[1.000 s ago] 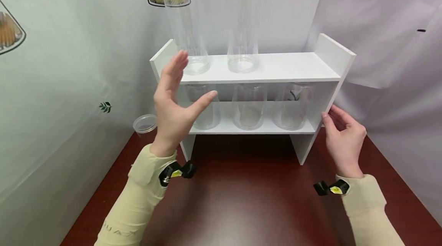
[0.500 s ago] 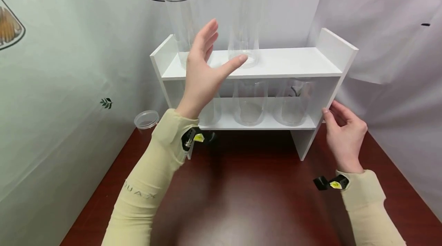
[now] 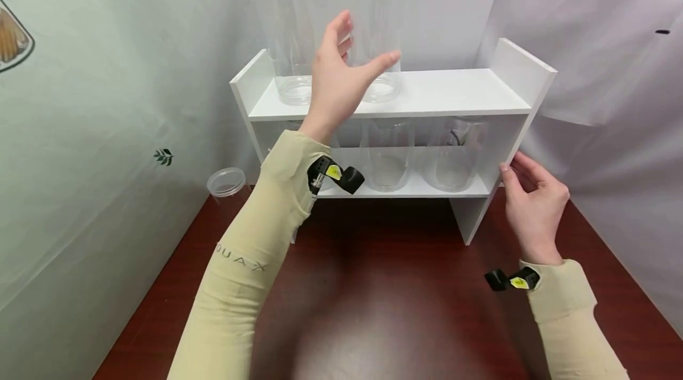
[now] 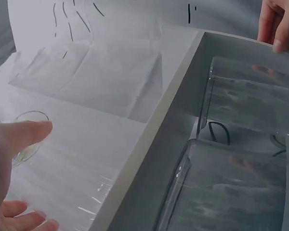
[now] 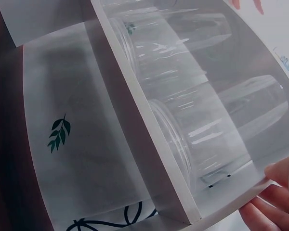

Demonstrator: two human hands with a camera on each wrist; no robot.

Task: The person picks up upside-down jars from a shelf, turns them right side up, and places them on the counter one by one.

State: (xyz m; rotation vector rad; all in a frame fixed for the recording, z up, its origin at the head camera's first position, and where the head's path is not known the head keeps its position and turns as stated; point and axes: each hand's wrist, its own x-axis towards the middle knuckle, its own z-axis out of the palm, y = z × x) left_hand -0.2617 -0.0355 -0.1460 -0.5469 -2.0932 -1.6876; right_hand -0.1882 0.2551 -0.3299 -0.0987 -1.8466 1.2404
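A white two-tier shelf [image 3: 448,92] stands on the table. On its top tier are two tall clear cylinders; the left cylinder [image 3: 294,89] stands apart from my hand. My left hand [image 3: 338,74] is raised at the right cylinder [image 3: 386,88], thumb and fingers spread wide and overlapping its lower part in the head view. In the left wrist view the thumb [image 4: 26,134] lies across the cylinder's round end. My right hand [image 3: 536,208] pinches the shelf's right side panel [image 5: 231,204], thumb on one face and fingers on the other.
Three clear jars, among them the middle jar [image 3: 388,169] and right jar [image 3: 452,169], stand on the lower tier; my left forearm hides part of the leftmost. Another clear container [image 3: 226,181] stands left of the shelf. White cloth [image 3: 107,131] surrounds the dark red table [image 3: 405,309].
My left hand has moved right and upward, from the left cylinder to the right one. My right hand keeps its hold on the side panel. The head view has tilted slightly down.
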